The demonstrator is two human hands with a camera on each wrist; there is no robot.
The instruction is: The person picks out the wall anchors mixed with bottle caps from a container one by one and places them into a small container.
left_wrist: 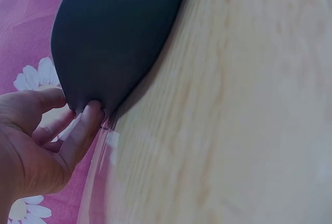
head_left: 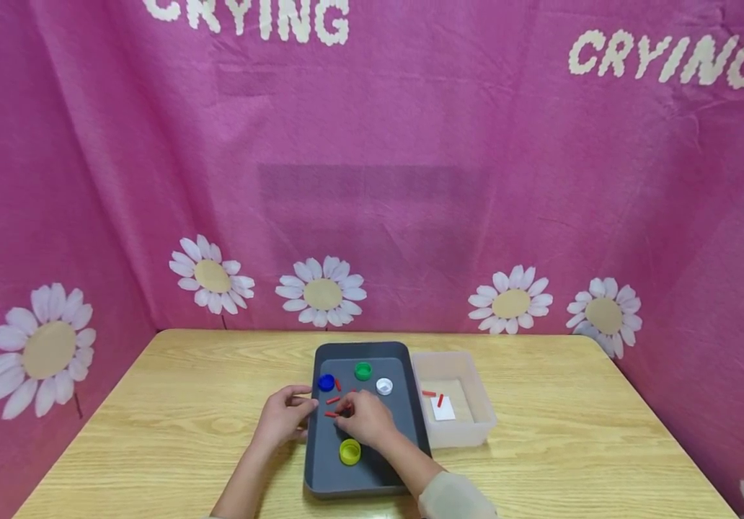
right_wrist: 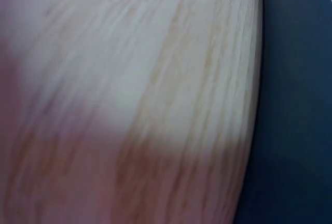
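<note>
Grey tray [head_left: 404,404]: the left hand [head_left: 281,417] pinches its rim, while the right hand [head_left: 365,418] apparently pinches a red stick [head_left: 331,414].

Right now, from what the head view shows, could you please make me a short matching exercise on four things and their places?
Things:
1. Left hand
2. Yellow cap
3. White square
4. Green cap

Places:
A. Inside the translucent bin
B. In the far half of the gray tray
C. At the left side of the gray tray
D. In the near half of the gray tray

Pairs: 1-C, 2-D, 3-A, 4-B
</note>
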